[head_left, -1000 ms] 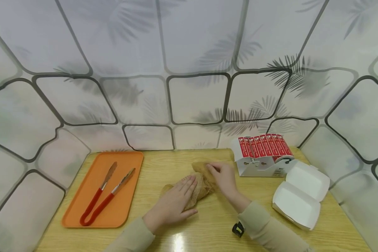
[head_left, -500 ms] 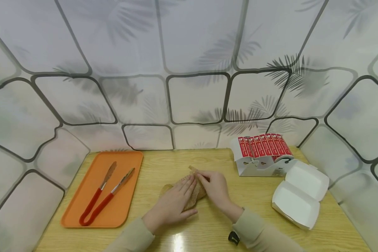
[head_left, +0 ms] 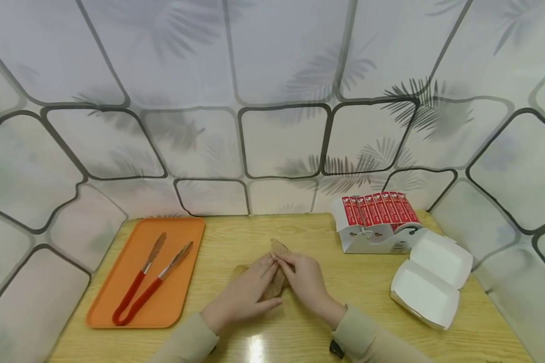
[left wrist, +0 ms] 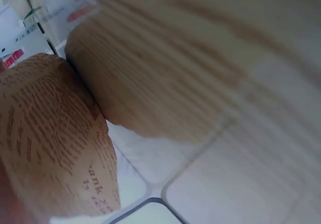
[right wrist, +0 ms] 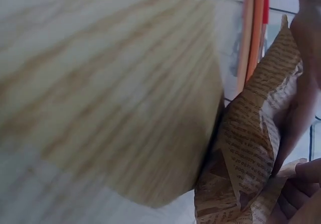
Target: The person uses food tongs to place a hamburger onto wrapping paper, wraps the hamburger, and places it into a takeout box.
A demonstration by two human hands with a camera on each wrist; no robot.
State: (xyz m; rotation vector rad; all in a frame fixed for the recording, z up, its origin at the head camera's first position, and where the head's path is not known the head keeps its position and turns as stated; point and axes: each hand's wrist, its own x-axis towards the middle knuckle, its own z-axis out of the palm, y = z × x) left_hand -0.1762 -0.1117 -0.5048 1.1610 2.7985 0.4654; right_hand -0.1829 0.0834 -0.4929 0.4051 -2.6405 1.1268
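Observation:
A parcel of brown printed paper [head_left: 274, 288] lies on the wooden table between both hands. My left hand [head_left: 242, 292] rests over its left side with fingers straight and together, hiding much of it. Close by, my right hand [head_left: 306, 280] pinches a folded edge of the wrapping with thumb and forefinger, right at the left fingertips. A pointed paper end sticks up beyond them. Lines of dark print cover the paper [left wrist: 55, 128] in the left wrist view. The right wrist view shows the paper [right wrist: 246, 138] creased and folded over; its contents are hidden.
On the left, an orange tray [head_left: 129, 257] holds red-handled tongs [head_left: 138, 302]. At the back right stands a white box [head_left: 372, 244] with a row of red-labelled packets [head_left: 381, 209]. An open white clamshell container [head_left: 424, 292] sits in front of it.
My right hand has brought the right-hand paper flap leftward and folded it over the parcel, up to the left fingertips. My left hand has stayed on the parcel.

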